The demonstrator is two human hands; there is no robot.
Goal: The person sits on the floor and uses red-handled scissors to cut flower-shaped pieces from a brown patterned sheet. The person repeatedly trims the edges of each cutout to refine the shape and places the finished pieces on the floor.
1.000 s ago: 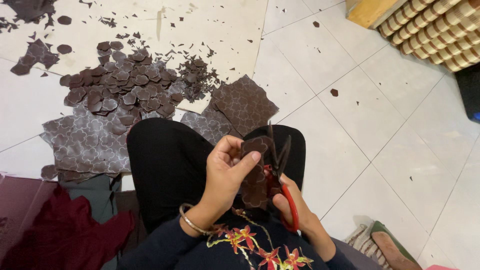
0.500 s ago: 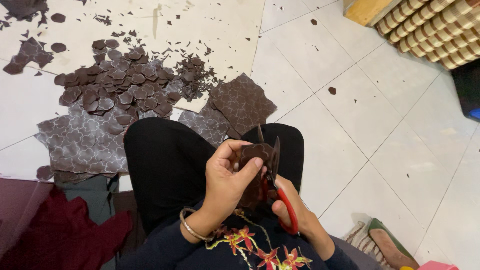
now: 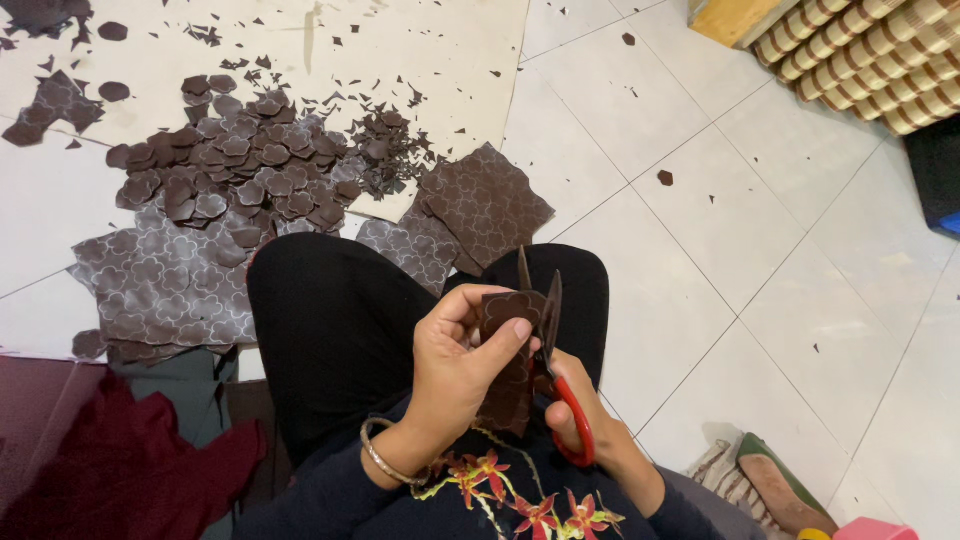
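My left hand [image 3: 455, 365] pinches a dark brown piece of fabric [image 3: 507, 362] marked with flower outlines, held over my lap. My right hand [image 3: 575, 405] grips red-handled scissors [image 3: 556, 350]; their blades stand open around the top edge of the fabric piece. A bangle circles my left wrist. I sit cross-legged in black trousers [image 3: 340, 330] on the tiled floor.
A heap of cut brown flower shapes [image 3: 240, 180] lies ahead on a pale sheet, with small scraps [image 3: 390, 150] beside it. Brown printed fabric sheets [image 3: 160, 290] [image 3: 485, 205] lie by my knees. Maroon cloth [image 3: 120, 470] sits at left. A woven mat [image 3: 870, 60] and a slipper [image 3: 780, 490] lie to the right.
The fabric piece has been turned in my left hand and the scissor blades have shifted along its top edge. The view has drifted slightly.
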